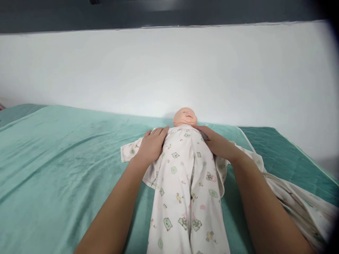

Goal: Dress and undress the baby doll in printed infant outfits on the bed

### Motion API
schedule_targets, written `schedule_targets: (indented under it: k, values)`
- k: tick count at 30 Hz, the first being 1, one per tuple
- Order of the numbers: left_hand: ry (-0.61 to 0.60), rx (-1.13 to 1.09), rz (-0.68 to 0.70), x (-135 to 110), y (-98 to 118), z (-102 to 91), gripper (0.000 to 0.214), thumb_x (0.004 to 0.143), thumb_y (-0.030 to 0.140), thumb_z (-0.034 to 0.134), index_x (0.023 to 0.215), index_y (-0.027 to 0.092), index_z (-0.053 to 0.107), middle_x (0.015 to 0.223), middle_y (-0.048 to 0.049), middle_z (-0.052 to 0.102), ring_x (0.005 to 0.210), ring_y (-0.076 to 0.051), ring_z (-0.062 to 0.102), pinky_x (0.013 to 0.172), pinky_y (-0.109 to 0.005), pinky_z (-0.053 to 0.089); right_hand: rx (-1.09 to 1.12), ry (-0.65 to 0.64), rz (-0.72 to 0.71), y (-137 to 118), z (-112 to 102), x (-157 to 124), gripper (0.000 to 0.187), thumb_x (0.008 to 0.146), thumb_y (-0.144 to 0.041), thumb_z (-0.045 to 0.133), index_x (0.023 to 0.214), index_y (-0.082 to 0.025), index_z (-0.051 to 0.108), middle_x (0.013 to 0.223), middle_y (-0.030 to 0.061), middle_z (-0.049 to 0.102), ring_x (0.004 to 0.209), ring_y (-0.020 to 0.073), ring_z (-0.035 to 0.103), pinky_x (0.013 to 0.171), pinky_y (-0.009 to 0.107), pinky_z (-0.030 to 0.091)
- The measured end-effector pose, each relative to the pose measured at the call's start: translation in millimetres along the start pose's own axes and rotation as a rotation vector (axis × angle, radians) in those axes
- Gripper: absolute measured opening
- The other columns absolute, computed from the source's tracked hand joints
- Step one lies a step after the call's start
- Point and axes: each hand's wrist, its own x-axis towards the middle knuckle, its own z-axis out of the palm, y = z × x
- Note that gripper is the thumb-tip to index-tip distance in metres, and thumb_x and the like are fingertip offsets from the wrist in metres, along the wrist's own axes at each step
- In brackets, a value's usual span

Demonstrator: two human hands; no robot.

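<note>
A doll (pixel 185 116) lies on its back, its bare head towards the wall. White baby trousers (pixel 182 169) printed with green bears and small figures lie over its body, waistband just below the chin, legs running towards me. Beneath them spreads a matching top, with one sleeve (pixel 128 151) out to the left. My left hand (pixel 154 143) rests open, fingers stretched, along the left edge of the trousers' upper part. On the other side my right hand (pixel 215 140) touches the right edge near the doll's shoulder; its fingers look extended but are partly hidden.
A light green sheet (pixel 66 169) with soft wrinkles covers the surface. On the right lie a darker green quilted cover (pixel 286 158) and a crumpled printed cloth (pixel 299 201), partly behind my right forearm. A white wall (pixel 159 70) rises directly behind the doll's head.
</note>
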Motion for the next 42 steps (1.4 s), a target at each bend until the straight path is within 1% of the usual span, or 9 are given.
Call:
schedule_targets:
  k: [8,11,16,19,22,25,29,36,42]
  values:
    - [0.015,0.071,-0.178,-1.6,-3.9,4.3,0.064,0.081,0.01,0.044,0.143,0.025,0.043,0.133,-0.0075,0.061,0.122,-0.027,0.054,0.104,-0.046,0.037,-0.066,-0.025,0.015,13.7,-1.6,2.0,0.052,0.075,-0.016,0.055,0.124,-0.029,0.064,0.135,0.0027,0.063,0.117,0.0291,0.06,0.095,0.04,0.051]
    - [0.013,0.069,-0.272,-8.1,-5.8,4.5,0.057,0.084,0.018,0.047,0.14,0.027,0.047,0.133,-0.0069,0.062,0.12,-0.029,0.054,0.101,-0.047,0.04,-0.058,0.104,0.12,12.7,-3.0,-3.8,0.049,0.076,-0.015,0.051,0.121,-0.028,0.066,0.127,0.0029,0.067,0.112,0.0273,0.062,0.095,0.041,0.05]
    - [0.074,-0.039,-0.357,-20.6,-6.2,0.2,0.058,0.082,0.021,0.051,0.14,0.029,0.049,0.136,-0.0056,0.06,0.127,-0.03,0.051,0.106,-0.049,0.038,0.059,0.309,-0.055,-42.7,8.1,-14.3,0.04,0.084,-0.015,0.044,0.114,-0.025,0.067,0.119,0.0035,0.069,0.111,0.0215,0.063,0.097,0.039,0.049]
    - [0.187,-0.188,-0.372,-24.2,-7.9,-0.1,0.055,0.079,0.017,0.051,0.134,0.027,0.054,0.133,-0.0044,0.062,0.125,-0.027,0.055,0.107,-0.045,0.041,-0.084,0.139,-0.263,-90.6,31.9,-2.4,0.042,0.087,-0.012,0.043,0.124,-0.023,0.061,0.129,0.0044,0.064,0.121,0.0201,0.057,0.105,0.037,0.043]
    - [0.361,-0.362,-0.424,-24.3,-11.0,2.2,0.053,0.077,0.012,0.049,0.128,0.023,0.057,0.13,-0.0044,0.064,0.116,-0.022,0.061,0.099,-0.036,0.048,-0.49,-0.131,-0.267,-122.3,65.0,26.5,0.037,0.087,-0.012,0.047,0.121,-0.015,0.062,0.122,0.0119,0.065,0.115,0.027,0.058,0.099,0.042,0.045]
    - [0.403,-0.431,-0.507,-22.9,-13.4,3.1,0.047,0.081,0.016,0.05,0.127,0.025,0.057,0.121,-0.0032,0.069,0.108,-0.021,0.065,0.091,-0.033,0.051,-0.798,-0.295,-0.221,-133.4,94.4,57.8,0.031,0.092,-0.016,0.045,0.117,-0.013,0.063,0.121,0.0167,0.064,0.113,0.0311,0.058,0.091,0.044,0.047]
    - [0.347,-0.405,-0.57,-21.3,-15.1,1.7,0.04,0.085,0.021,0.051,0.124,0.027,0.06,0.118,-0.0035,0.072,0.106,-0.024,0.067,0.086,-0.034,0.051,-0.906,-0.356,-0.21,-130.4,114.6,82.7,0.033,0.094,-0.016,0.044,0.122,-0.015,0.061,0.122,0.0161,0.064,0.109,0.0268,0.062,0.085,0.039,0.049]
    - [0.401,-0.458,-0.518,-23.5,-21.8,3.8,0.037,0.082,0.017,0.052,0.113,0.028,0.068,0.113,-0.0006,0.073,0.104,-0.021,0.066,0.087,-0.032,0.05,-1.003,-0.393,-0.153,-131.5,115.9,87.9,0.023,0.093,-0.018,0.05,0.106,-0.016,0.069,0.112,0.0157,0.069,0.101,0.0282,0.067,0.081,0.038,0.049]
    - [0.489,-0.515,-0.462,-26.3,-22.8,1.4,0.04,0.08,0.008,0.043,0.097,0.026,0.075,0.109,0.001,0.073,0.103,-0.017,0.065,0.09,-0.028,0.049,-1.08,-0.381,-0.224,-132.6,86.4,81.5,0.035,0.094,-0.045,0.057,0.113,-0.018,0.067,0.109,0.0144,0.068,0.102,0.0304,0.064,0.081,0.039,0.047]
